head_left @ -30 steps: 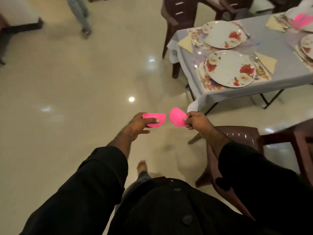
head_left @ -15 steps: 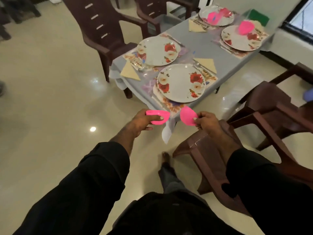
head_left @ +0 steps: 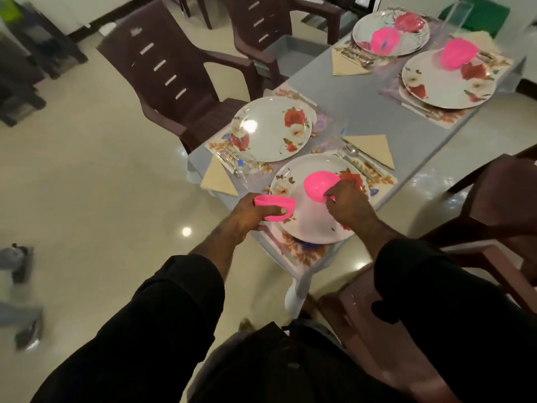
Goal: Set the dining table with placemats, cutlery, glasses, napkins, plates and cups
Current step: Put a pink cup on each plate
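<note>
Right hand pinches a pink cup by its rim, tipped over the floral plate at the table's near corner; left hand grips a second pink cup at the plate's left edge. Best level it and seat it flat mid-plate. Half a second ago both cups hung short of the table.

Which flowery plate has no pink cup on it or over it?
The near-left plate, beside the dark chair. Both far plates carry pink cups, and the right hand holds one over the nearest plate.
</note>
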A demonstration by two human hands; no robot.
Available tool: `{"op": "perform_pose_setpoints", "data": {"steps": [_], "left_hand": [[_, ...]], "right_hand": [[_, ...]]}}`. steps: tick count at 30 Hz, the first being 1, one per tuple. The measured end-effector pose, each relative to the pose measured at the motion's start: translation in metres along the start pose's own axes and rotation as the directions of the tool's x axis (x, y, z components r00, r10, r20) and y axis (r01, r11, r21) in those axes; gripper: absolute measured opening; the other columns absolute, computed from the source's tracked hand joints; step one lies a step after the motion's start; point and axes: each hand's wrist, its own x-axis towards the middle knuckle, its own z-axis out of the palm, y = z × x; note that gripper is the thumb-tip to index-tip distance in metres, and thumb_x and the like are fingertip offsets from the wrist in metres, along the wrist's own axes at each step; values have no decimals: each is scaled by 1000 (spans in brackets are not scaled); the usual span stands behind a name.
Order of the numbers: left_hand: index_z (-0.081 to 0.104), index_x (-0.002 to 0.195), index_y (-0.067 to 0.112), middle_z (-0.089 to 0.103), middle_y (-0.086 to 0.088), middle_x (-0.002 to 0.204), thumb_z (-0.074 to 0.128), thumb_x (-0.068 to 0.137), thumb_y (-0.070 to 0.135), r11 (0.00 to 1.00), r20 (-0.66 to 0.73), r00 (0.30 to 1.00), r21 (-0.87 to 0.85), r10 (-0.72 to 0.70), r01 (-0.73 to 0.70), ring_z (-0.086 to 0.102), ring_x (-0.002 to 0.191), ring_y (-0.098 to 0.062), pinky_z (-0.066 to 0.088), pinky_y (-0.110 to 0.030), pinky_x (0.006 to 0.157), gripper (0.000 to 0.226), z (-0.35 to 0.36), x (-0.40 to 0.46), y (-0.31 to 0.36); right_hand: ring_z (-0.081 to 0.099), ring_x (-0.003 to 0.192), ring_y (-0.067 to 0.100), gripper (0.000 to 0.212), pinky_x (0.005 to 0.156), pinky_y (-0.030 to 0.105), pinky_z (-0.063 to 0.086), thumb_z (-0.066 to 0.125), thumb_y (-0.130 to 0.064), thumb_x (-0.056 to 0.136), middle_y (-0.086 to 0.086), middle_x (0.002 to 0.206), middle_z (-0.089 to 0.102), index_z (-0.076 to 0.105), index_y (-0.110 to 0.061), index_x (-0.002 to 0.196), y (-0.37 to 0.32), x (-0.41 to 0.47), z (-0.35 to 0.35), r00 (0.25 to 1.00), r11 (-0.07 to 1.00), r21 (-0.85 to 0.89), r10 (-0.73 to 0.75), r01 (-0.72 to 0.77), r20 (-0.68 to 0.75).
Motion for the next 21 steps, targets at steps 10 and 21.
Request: {"op": "perform_pose_setpoints", "data": {"steps": [10, 21], "left_hand": [[61, 137, 20, 76, -4, 119, 96, 76, 31, 997, 44, 999, -73, -16, 19, 74, 110, -25, 65, -45, 90, 72, -9, 64, 49], [63, 133, 24, 74, -5, 122, 97, 73, 37, 994, 26, 1000, -107, -13, 15, 74, 111, -28, 65, -48, 92, 71, -21, 87, 81]], "right_hand": [[60, 118, 35, 56, 100, 44, 50, 79, -35, 71, 7, 138, 58, 72, -25, 126, 6, 60, -2, 999, 972, -233, -42, 41, 1], [49, 138, 41, 118, 114, 50, 42, 95, -46, 67, 16, 157, 44, 30, -12, 159, -18, 112, -16, 991, 967, -256, 30, 5, 131]]}}
